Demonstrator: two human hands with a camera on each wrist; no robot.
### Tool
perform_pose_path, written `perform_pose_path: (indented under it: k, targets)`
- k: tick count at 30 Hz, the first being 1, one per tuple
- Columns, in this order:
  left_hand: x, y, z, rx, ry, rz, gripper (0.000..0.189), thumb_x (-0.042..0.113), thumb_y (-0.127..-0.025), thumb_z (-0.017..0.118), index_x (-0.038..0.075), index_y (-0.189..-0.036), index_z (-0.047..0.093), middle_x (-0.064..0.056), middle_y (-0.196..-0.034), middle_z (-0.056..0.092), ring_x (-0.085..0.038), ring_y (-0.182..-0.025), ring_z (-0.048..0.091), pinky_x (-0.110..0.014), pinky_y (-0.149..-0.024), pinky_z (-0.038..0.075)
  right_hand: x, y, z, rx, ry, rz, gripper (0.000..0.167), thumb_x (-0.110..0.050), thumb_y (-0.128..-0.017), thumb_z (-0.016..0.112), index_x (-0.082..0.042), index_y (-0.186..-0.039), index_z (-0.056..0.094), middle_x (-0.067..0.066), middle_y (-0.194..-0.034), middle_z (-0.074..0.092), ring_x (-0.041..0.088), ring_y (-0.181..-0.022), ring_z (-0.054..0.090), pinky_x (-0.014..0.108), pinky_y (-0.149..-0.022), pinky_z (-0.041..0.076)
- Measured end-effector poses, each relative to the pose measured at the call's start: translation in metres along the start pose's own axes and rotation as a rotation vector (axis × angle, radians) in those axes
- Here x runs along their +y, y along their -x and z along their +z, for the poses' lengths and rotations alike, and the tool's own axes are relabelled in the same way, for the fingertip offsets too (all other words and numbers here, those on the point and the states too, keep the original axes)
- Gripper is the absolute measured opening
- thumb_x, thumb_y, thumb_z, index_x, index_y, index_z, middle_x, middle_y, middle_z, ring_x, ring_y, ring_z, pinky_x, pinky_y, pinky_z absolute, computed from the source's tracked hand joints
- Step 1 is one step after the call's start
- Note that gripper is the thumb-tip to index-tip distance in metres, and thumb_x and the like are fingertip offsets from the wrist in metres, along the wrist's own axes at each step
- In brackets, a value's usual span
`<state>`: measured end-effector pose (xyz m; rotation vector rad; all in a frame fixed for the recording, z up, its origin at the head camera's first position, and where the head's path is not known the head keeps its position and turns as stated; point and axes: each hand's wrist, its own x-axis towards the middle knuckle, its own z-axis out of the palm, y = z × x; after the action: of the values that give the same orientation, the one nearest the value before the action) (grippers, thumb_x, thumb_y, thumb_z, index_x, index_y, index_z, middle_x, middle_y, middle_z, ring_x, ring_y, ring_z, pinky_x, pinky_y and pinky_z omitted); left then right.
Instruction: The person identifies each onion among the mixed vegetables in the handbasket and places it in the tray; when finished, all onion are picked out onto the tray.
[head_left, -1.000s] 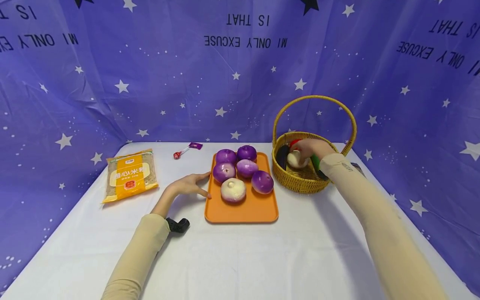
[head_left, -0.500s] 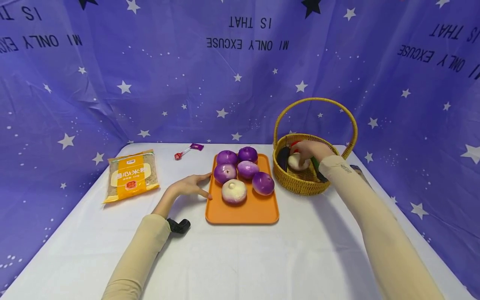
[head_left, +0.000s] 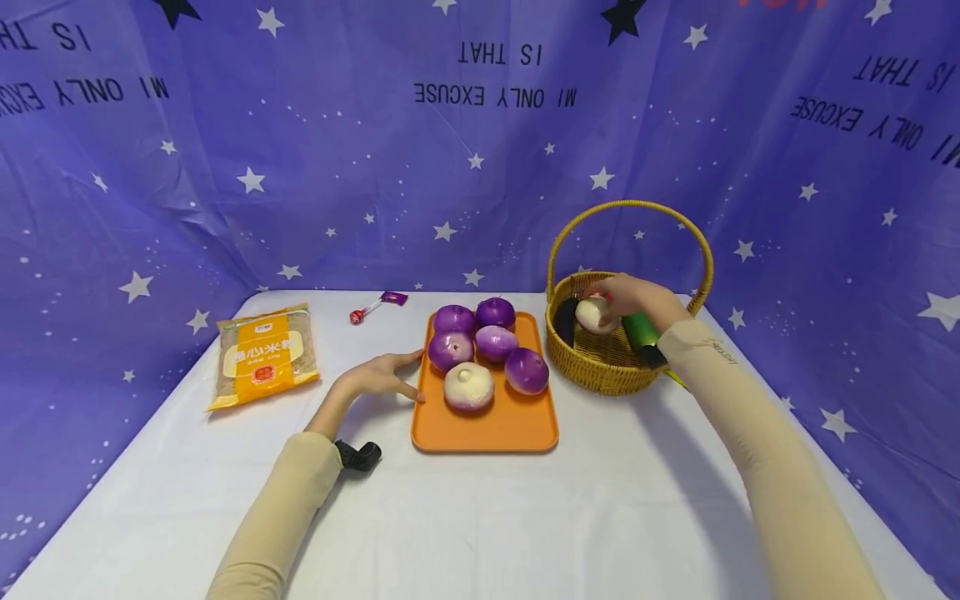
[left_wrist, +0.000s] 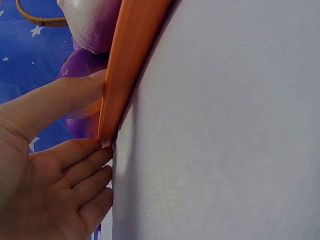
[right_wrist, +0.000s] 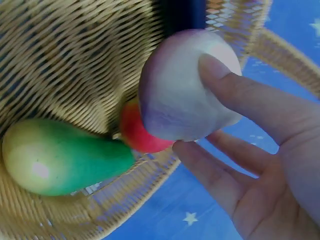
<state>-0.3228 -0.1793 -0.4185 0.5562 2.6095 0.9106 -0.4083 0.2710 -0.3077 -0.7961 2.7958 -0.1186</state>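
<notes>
In the head view, my right hand (head_left: 637, 296) reaches into the wicker basket (head_left: 603, 379) and pinches a white-and-purple onion (head_left: 595, 315). From the right wrist, the thumb lies on one side of this onion (right_wrist: 185, 90), with fingertips at its lower edge. A green vegetable (right_wrist: 65, 155) and a red round thing (right_wrist: 137, 131) lie beside it; a long dark vegetable (head_left: 566, 323) is at the basket's left. My left hand (head_left: 372, 377) touches the left rim of the orange tray (head_left: 487, 433), thumb and fingers extended. Several purple onions (head_left: 527, 371) and a paler one (head_left: 468, 387) sit on the tray.
A yellow bag (head_left: 264, 354) of dry food lies at the table's left. Behind the left hand are a red lollipop (head_left: 357, 317) and its purple wrapper end (head_left: 393, 297). The basket's tall handle (head_left: 630, 202) arches over the right hand. A star-printed curtain (head_left: 480, 192) hangs behind.
My right hand has risen slightly with the onion and its wrist has shifted right, so more of the green vegetable shows. My left hand stays at the tray's rim.
</notes>
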Motion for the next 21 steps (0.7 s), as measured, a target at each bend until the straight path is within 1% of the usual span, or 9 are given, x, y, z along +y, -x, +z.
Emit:
perform_pose_path:
  k: [2, 4, 6, 9, 13, 14, 17, 18, 21]
  targets:
    - [0.001, 0.000, 0.000, 0.001, -0.003, 0.009, 0.098, 0.038, -0.075, 0.080, 0.008, -0.152, 0.028, -0.019, -0.153, 0.030, -0.041, -0.140, 0.023, -0.056, -0.114, 0.017, -0.002, 0.008, 0.001, 0.041, -0.006, -0.018, 0.056, -0.015, -0.082, 0.077, -0.006, -0.133, 0.056, 0.021, -0.125, 0.058, 0.036, -0.107, 0.054, 0.050, -0.087, 0.046]
    - [0.002, 0.000, -0.001, 0.003, -0.008, 0.014, 0.097, 0.037, -0.075, 0.080, 0.008, -0.152, 0.029, -0.019, -0.153, 0.031, -0.041, -0.140, 0.023, -0.056, -0.114, 0.018, -0.005, 0.017, 0.002, 0.081, -0.024, -0.035, 0.056, -0.015, -0.082, 0.077, -0.007, -0.134, 0.055, 0.018, -0.113, 0.061, 0.031, -0.093, 0.055, 0.045, -0.079, 0.046]
    - [0.003, 0.000, -0.003, 0.003, -0.013, 0.019, 0.097, 0.037, -0.076, 0.080, 0.007, -0.152, 0.028, -0.019, -0.153, 0.031, -0.041, -0.140, 0.024, -0.056, -0.114, 0.018, -0.009, 0.027, 0.004, 0.130, -0.022, -0.063, 0.057, -0.016, -0.082, 0.078, -0.008, -0.134, 0.055, 0.014, -0.100, 0.062, 0.027, -0.082, 0.053, 0.043, -0.075, 0.044]
    - [0.005, 0.002, -0.004, 0.004, -0.011, 0.017, 0.096, 0.036, -0.076, 0.080, 0.006, -0.152, 0.028, -0.019, -0.153, 0.031, -0.041, -0.140, 0.023, -0.056, -0.114, 0.017, -0.018, 0.041, 0.008, 0.222, -0.029, -0.124, 0.059, -0.017, -0.080, 0.080, -0.008, -0.133, 0.056, 0.013, -0.099, 0.064, 0.029, -0.085, 0.057, 0.044, -0.078, 0.046]
    - [0.005, 0.002, -0.004, 0.000, -0.004, 0.012, 0.096, 0.036, -0.076, 0.080, 0.006, -0.152, 0.028, -0.019, -0.153, 0.030, -0.041, -0.141, 0.022, -0.056, -0.114, 0.017, -0.033, 0.057, 0.016, 0.351, -0.060, -0.201, 0.055, -0.014, -0.079, 0.081, -0.004, -0.129, 0.059, 0.017, -0.117, 0.065, 0.034, -0.102, 0.059, 0.049, -0.086, 0.048]
    - [0.004, 0.002, -0.004, -0.002, -0.004, 0.009, 0.096, 0.036, -0.076, 0.079, 0.007, -0.152, 0.027, -0.019, -0.153, 0.030, -0.041, -0.141, 0.022, -0.056, -0.114, 0.017, -0.037, 0.060, 0.018, 0.373, -0.073, -0.216, 0.055, -0.013, -0.079, 0.081, -0.004, -0.129, 0.059, 0.017, -0.117, 0.065, 0.034, -0.102, 0.060, 0.049, -0.086, 0.048]
    - [0.003, 0.002, -0.002, -0.006, -0.005, 0.007, 0.097, 0.037, -0.076, 0.079, 0.007, -0.152, 0.027, -0.019, -0.153, 0.029, -0.041, -0.141, 0.022, -0.057, -0.114, 0.017, -0.050, 0.068, 0.026, 0.423, -0.096, -0.227, 0.056, -0.012, -0.079, 0.080, -0.003, -0.129, 0.058, 0.016, -0.117, 0.065, 0.033, -0.102, 0.060, 0.048, -0.086, 0.050]
    - [0.003, 0.002, -0.002, -0.006, -0.004, 0.009, 0.097, 0.037, -0.076, 0.079, 0.007, -0.152, 0.027, -0.019, -0.153, 0.030, -0.041, -0.141, 0.022, -0.057, -0.114, 0.017, -0.054, 0.070, 0.029, 0.436, -0.103, -0.228, 0.057, -0.012, -0.079, 0.081, -0.003, -0.130, 0.058, 0.016, -0.119, 0.064, 0.033, -0.106, 0.060, 0.049, -0.088, 0.049]
    - [0.003, 0.002, -0.001, -0.004, -0.003, 0.007, 0.097, 0.037, -0.076, 0.080, 0.008, -0.152, 0.028, -0.019, -0.153, 0.030, -0.041, -0.141, 0.022, -0.056, -0.114, 0.017, -0.067, 0.078, 0.037, 0.461, -0.130, -0.235, 0.061, -0.011, -0.077, 0.081, -0.004, -0.132, 0.056, 0.016, -0.122, 0.063, 0.033, -0.108, 0.059, 0.049, -0.091, 0.049]
